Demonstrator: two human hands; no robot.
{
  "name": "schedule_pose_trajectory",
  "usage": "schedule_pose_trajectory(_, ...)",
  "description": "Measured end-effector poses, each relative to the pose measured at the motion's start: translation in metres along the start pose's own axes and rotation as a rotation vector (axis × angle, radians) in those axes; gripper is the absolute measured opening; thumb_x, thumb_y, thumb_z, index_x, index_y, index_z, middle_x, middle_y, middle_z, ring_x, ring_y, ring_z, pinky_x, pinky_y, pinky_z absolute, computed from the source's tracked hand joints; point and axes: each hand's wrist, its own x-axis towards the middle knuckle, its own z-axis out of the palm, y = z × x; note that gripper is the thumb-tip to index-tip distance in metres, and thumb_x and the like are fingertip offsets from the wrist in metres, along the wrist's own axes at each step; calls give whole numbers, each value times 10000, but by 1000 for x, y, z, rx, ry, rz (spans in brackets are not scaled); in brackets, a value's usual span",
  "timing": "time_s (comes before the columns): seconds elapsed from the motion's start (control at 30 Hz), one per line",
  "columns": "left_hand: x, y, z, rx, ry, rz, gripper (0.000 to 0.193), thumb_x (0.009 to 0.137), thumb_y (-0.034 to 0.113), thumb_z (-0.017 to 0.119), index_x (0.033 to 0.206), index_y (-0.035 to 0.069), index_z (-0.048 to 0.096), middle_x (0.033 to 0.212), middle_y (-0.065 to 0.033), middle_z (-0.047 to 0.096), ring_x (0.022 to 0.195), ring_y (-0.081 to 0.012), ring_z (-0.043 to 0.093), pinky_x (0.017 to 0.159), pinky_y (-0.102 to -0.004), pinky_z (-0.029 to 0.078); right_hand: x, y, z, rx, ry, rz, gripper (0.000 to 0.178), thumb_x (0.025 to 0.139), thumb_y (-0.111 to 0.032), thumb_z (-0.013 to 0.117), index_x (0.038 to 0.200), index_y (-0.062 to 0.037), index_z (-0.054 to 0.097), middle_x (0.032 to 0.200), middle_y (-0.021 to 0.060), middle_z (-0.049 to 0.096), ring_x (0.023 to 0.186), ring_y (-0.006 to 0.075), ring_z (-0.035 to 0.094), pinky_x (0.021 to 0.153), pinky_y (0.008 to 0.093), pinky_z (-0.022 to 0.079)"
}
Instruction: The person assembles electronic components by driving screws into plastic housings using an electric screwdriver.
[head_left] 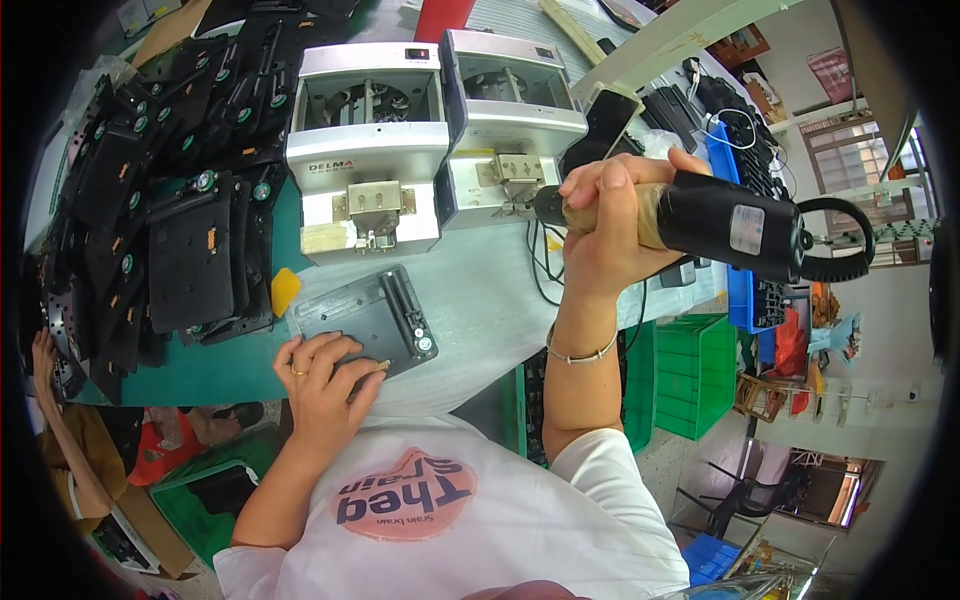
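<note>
My right hand (pixel 610 220) is raised over the right part of the table, wrapped around a black electric screwdriver (pixel 735 225). Tan tape covers the grip, and a coiled black cord (pixel 850 240) leaves its rear end; the dark tip end points left. A flat black plate (pixel 355 315) lies on the table with a raised cylindrical bar along its right side. My left hand (pixel 325 385) rests on the plate's near edge, thumb and index finger pinched together. A tiny pale thing seems to show at those fingertips, too small to name.
Two silver screw feeders (pixel 365 150) stand side by side beyond the plate. Stacked black plates (pixel 195 260) crowd the left, near a yellow piece (pixel 285 291). Blue trays (pixel 740 298) and green crates (pixel 690 370) sit at right. Another person's hand (pixel 44 362) reaches in at far left.
</note>
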Motion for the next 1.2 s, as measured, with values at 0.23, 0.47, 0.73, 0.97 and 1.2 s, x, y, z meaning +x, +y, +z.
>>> schedule_pose_trajectory(0.23,-1,-1,-1,-10,-28,-9,206,706,155,778,876,145,663,1038,-25,619,1100,-252,538,1032,-479,259,-1,10,-6,44,3,-24,452,860,61,573,1259,-40,386,718,82,550,504,155,533,503,329,513)
schedule_pose_trajectory(0.47,1,-3,-1,-4,-46,-9,207,705,153,779,876,145,661,1043,-25,618,1108,-251,534,1030,-476,260,-2,16,-5,88,28,19,479,811,101,599,1213,-16,367,734,92,567,528,156,565,508,294,520)
schedule_pose_trajectory(0.73,1,-3,-1,-7,-40,-15,208,705,159,781,875,149,661,1047,-23,618,1107,-252,535,1032,-478,260,-3,13,-3,48,8,28,482,806,102,603,1211,-9,367,734,86,567,523,155,570,491,283,512)
schedule_pose_trajectory(0.97,-2,-1,-2,-7,-29,-5,207,701,165,785,870,148,666,1052,-23,617,1105,-246,536,1036,-481,257,-1,10,-1,-7,-36,61,450,854,84,586,1244,-7,381,734,99,573,504,153,540,519,327,514)
schedule_pose_trajectory(1.2,-1,0,-4,-19,-30,-38,219,704,193,785,882,146,665,1057,-21,611,1101,-242,537,1039,-483,257,11,12,0,130,-113,213,432,842,104,621,1209,3,416,769,69,594,539,129,580,492,260,495)
